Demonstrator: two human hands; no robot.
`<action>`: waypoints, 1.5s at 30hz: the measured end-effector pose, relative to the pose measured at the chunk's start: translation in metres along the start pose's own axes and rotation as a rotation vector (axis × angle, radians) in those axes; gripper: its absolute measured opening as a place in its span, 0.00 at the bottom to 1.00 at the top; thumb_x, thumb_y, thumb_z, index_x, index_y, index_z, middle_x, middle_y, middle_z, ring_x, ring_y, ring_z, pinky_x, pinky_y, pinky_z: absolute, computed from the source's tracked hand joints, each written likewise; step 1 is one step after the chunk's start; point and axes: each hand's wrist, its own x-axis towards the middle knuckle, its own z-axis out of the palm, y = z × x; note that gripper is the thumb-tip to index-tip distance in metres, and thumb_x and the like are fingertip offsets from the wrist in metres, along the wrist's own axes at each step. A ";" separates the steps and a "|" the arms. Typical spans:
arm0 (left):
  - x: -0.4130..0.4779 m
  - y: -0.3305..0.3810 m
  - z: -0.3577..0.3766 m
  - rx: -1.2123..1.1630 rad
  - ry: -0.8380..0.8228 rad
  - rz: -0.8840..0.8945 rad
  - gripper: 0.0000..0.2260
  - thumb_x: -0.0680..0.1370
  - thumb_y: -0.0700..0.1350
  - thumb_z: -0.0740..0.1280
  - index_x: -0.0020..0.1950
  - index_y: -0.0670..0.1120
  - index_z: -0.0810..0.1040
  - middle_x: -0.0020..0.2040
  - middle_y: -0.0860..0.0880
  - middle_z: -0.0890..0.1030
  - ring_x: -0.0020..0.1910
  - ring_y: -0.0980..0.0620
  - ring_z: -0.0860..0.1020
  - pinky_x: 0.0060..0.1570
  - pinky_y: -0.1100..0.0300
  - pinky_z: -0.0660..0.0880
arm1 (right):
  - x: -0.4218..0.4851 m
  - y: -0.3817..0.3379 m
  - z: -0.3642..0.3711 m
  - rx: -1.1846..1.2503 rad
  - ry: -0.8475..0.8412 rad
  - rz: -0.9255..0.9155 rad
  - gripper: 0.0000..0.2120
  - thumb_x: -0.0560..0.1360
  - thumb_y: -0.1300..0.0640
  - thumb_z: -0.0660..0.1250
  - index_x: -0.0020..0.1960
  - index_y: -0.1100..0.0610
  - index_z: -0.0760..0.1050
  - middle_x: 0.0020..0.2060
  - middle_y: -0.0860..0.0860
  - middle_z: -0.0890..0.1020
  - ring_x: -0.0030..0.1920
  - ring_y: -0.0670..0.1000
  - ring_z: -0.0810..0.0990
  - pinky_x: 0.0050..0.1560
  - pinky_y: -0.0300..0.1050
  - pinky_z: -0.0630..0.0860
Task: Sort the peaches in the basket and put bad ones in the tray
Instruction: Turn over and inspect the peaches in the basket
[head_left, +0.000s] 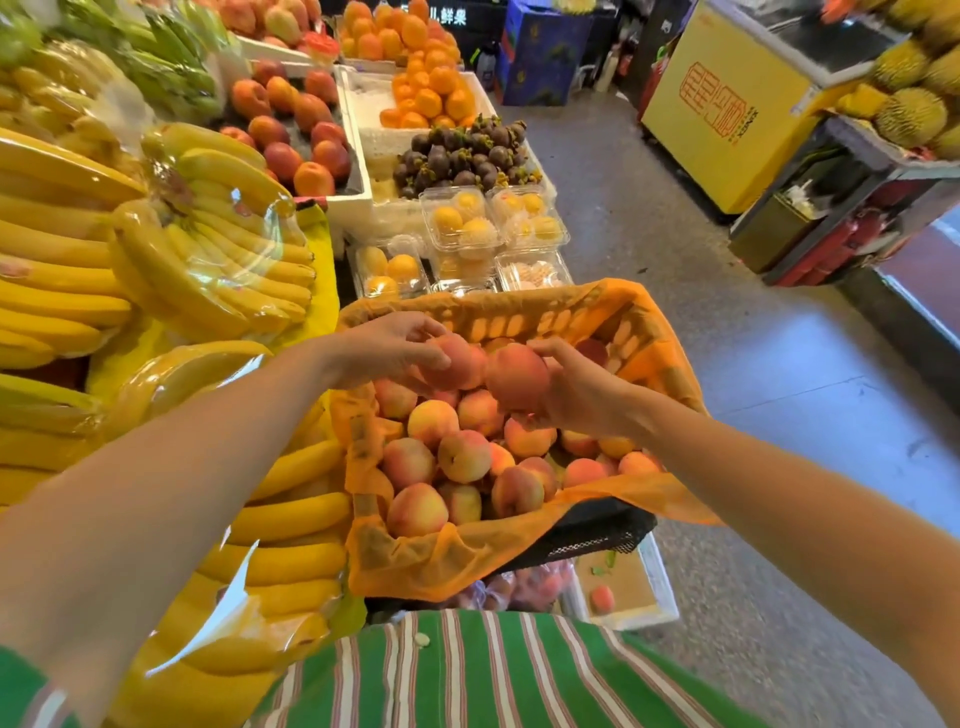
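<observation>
A black basket (592, 540) lined with orange plastic (441, 561) holds several pink-yellow peaches (462, 457). Above its far half, my left hand (387, 348) grips one reddish peach (457, 364). My right hand (576, 389) holds a second peach (517, 376) right beside it, the two fruits almost touching. Below the basket's near right corner stands a white foam tray (657, 587) with a cardboard floor, and a single peach (602, 598) lies in it.
Wrapped banana bunches (208, 249) crowd the left side. Clear clamshell boxes of fruit (462, 228), mangosteens (462, 156) and oranges (426, 93) lie beyond the basket. Bagged fruit (519, 587) sits under the basket. A grey floor aisle (727, 364) runs on the right, with a yellow freezer (727, 104) beyond.
</observation>
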 end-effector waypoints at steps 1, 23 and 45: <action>0.004 0.003 0.004 -0.124 -0.029 -0.003 0.18 0.77 0.41 0.68 0.65 0.43 0.71 0.62 0.40 0.74 0.59 0.42 0.77 0.52 0.48 0.80 | -0.005 -0.002 -0.005 0.098 0.031 0.015 0.24 0.80 0.41 0.52 0.63 0.57 0.72 0.49 0.58 0.79 0.44 0.54 0.78 0.45 0.46 0.73; 0.080 0.040 0.066 -0.404 -0.362 0.029 0.28 0.68 0.47 0.71 0.66 0.39 0.72 0.62 0.40 0.77 0.59 0.46 0.79 0.61 0.56 0.75 | -0.066 0.006 -0.089 -0.004 0.096 -0.088 0.42 0.61 0.53 0.81 0.71 0.57 0.68 0.68 0.62 0.73 0.66 0.61 0.74 0.67 0.55 0.72; 0.138 0.044 0.100 0.017 -0.332 -0.043 0.26 0.70 0.49 0.76 0.65 0.46 0.73 0.61 0.44 0.76 0.56 0.47 0.78 0.48 0.56 0.78 | -0.069 0.007 -0.125 -1.180 0.300 0.196 0.33 0.65 0.49 0.78 0.66 0.49 0.68 0.59 0.49 0.73 0.58 0.51 0.74 0.55 0.48 0.77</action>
